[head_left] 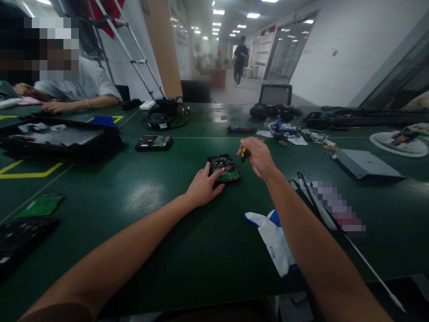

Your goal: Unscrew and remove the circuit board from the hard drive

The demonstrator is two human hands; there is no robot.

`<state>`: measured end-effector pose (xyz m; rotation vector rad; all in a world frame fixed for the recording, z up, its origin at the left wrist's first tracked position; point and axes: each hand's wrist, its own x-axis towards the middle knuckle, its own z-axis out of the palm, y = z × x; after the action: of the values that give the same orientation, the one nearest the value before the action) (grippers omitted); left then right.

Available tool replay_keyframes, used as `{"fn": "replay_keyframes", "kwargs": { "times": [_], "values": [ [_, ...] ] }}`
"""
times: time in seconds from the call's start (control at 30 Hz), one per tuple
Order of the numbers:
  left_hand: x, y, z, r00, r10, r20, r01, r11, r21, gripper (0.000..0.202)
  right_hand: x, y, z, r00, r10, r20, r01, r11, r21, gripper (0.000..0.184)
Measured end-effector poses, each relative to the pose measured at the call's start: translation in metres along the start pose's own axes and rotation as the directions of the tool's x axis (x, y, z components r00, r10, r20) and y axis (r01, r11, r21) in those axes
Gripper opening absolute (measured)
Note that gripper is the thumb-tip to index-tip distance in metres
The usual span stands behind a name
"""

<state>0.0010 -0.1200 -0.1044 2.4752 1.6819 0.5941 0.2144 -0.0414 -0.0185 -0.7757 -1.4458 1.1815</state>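
A hard drive (224,164) lies on the green table with its green circuit board facing up. My left hand (205,185) rests against its near left side, thumb and fingers spread over the edge and pressing on it. In my right hand (257,155) is a small screwdriver (244,155) with a yellow and black handle, fingers closed around it. Its thin shaft points down at the drive's right edge; whether the tip touches a screw is too small to tell. Farther left lies a second hard drive (154,142).
A white and blue glove (273,243) lies under my right forearm. To the right are a grey metal box (367,163) and a white fan grille (398,143). A black tray (110,141) and a green circuit board (40,205) are on the left. A co-worker sits at the far left.
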Motion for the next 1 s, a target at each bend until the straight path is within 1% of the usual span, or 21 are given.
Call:
{"fn": "replay_keyframes", "kwargs": {
  "times": [0.1, 0.2, 0.37, 0.43, 0.5, 0.57, 0.63, 0.7, 0.8, 0.9, 1.0],
  "values": [
    [0.000, 0.000, 0.000, 1.000, 0.003, 0.001, -0.003, 1.000, 0.004, 0.058, -0.001, 0.000, 0.002, 0.999, 0.016, 0.042, -0.018, 0.999, 0.044, 0.039],
    [0.000, 0.000, 0.000, 1.000, 0.005, 0.003, -0.005, 1.000, 0.006, 0.059, -0.003, -0.002, 0.005, 0.996, 0.033, 0.080, -0.037, 0.998, 0.047, 0.044],
    [0.000, 0.000, -0.001, 1.000, -0.012, 0.016, 0.013, 1.000, -0.005, 0.060, -0.003, -0.002, 0.006, 0.997, 0.047, 0.059, -0.050, 0.997, 0.056, 0.053],
    [0.000, 0.000, -0.001, 1.000, -0.008, 0.016, 0.008, 1.000, -0.006, 0.060, -0.002, -0.001, 0.005, 0.998, 0.031, 0.048, -0.034, 0.997, 0.066, 0.052],
    [0.000, 0.000, -0.001, 1.000, -0.002, 0.009, 0.002, 1.000, -0.005, 0.059, -0.002, 0.001, 0.004, 1.000, 0.012, 0.025, -0.013, 0.999, 0.048, 0.043],
    [0.000, 0.000, 0.000, 1.000, 0.000, 0.002, 0.000, 1.000, -0.003, 0.059, -0.002, 0.001, 0.004, 1.000, 0.001, -0.004, -0.001, 1.000, 0.006, 0.037],
    [0.000, 0.000, 0.000, 1.000, 0.003, -0.001, -0.003, 1.000, 0.000, 0.059, -0.001, 0.001, 0.004, 0.999, -0.024, -0.040, 0.022, 0.999, -0.043, 0.034],
    [0.000, -0.001, 0.000, 1.000, 0.006, -0.001, -0.006, 1.000, 0.000, 0.059, 0.000, 0.000, 0.003, 0.992, -0.090, -0.086, 0.082, 0.992, -0.093, 0.033],
    [-0.001, -0.001, 0.000, 1.000, 0.004, 0.002, -0.004, 1.000, -0.004, 0.059, 0.000, -0.004, 0.002, 0.966, -0.226, -0.124, 0.201, 0.962, -0.186, 0.031],
    [-0.001, -0.001, 0.001, 1.000, -0.002, 0.004, 0.002, 1.000, -0.005, 0.059, -0.004, -0.012, 0.002, 0.945, -0.314, -0.091, 0.270, 0.906, -0.325, 0.025],
    [0.000, 0.000, 0.001, 1.000, -0.001, -0.001, 0.001, 1.000, -0.001, 0.058, -0.008, -0.020, 0.003, 0.929, -0.370, -0.025, 0.309, 0.809, -0.500, 0.020]
  ]
}}
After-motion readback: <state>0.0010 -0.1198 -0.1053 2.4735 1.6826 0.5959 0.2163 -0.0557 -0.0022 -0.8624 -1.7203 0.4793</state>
